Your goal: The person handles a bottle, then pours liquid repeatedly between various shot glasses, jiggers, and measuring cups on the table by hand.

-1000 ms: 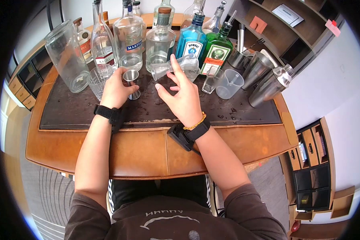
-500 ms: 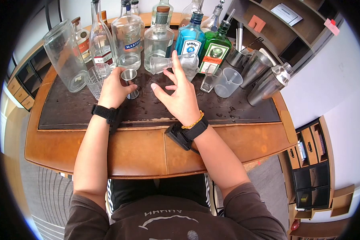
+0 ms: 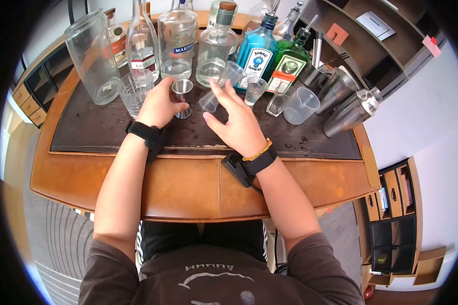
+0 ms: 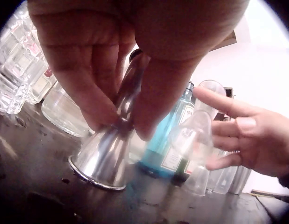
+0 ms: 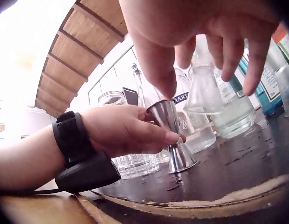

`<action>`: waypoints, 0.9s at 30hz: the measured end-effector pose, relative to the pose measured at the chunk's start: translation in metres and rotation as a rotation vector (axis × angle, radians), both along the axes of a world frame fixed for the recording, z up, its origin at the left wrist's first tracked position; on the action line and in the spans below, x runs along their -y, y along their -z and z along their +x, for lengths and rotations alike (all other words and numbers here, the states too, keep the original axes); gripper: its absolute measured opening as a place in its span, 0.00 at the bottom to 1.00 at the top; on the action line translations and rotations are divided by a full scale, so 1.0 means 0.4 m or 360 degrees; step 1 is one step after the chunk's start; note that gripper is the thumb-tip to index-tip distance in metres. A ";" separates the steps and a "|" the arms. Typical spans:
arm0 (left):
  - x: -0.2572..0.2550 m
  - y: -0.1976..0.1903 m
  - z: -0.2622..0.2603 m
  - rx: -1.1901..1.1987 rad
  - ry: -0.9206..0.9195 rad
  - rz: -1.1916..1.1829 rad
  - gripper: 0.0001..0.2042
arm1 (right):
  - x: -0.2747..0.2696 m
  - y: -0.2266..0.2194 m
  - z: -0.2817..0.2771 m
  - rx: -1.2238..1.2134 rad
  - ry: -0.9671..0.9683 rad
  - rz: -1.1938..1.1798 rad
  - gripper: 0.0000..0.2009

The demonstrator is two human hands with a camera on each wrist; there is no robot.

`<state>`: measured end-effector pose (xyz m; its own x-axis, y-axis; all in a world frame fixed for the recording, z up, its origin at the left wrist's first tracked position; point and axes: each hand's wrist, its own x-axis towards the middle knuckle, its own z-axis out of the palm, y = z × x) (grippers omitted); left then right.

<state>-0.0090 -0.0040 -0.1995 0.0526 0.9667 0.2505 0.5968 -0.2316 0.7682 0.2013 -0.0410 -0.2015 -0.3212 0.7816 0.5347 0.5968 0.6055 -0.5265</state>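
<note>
My left hand [image 3: 160, 104] grips a steel double-ended jigger [image 3: 182, 99] at its narrow waist. In the right wrist view, the steel jigger [image 5: 180, 156] stands upright with its lower rim at the dark tabletop. To its right, a clear plastic hourglass-shaped jigger [image 3: 232, 73] is tilted in my right hand [image 3: 241, 127]. Its waist sits between the fingers, whose tips are extended, while the thumb is spread away. From the left wrist, this clear jigger [image 4: 193, 135] looks blurred, raised above the table.
A cut-glass tumbler [image 3: 136, 94] and a tall mixing glass [image 3: 94, 61] are at left. Several bottles, including a blue one [image 3: 257, 51], line the back. Small glasses, a plastic measuring cup [image 3: 301, 107] and steel shakers [image 3: 351, 109] stand at right. Drops wet the tabletop.
The clear jigger has swung from lying nearly level to a steep tilt, and the right fingers have shifted around it. The left hand still holds the steel jigger; the head view has moved slightly.
</note>
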 end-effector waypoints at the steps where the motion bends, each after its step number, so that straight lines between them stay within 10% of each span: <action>1: 0.000 -0.001 0.001 0.0003 -0.0004 0.0000 0.27 | -0.005 0.013 0.004 0.0003 -0.0004 0.0000 0.38; 14: 0.002 -0.006 0.006 -0.0117 0.0022 -0.0039 0.28 | -0.010 0.040 0.026 0.0561 0.0029 -0.0258 0.44; 20: -0.005 0.008 0.001 -0.0185 -0.0001 0.0000 0.31 | 0.044 -0.025 0.024 0.0674 0.0362 -0.0114 0.19; 27: -0.003 -0.001 0.002 -0.0130 0.0015 -0.0072 0.30 | 0.044 -0.050 0.065 0.0680 0.0745 -0.0099 0.16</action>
<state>-0.0080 -0.0029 -0.1992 0.0804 0.9763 0.2011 0.6559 -0.2037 0.7268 0.2275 -0.0586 -0.1815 -0.1127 0.9165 0.3839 0.9561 0.2052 -0.2093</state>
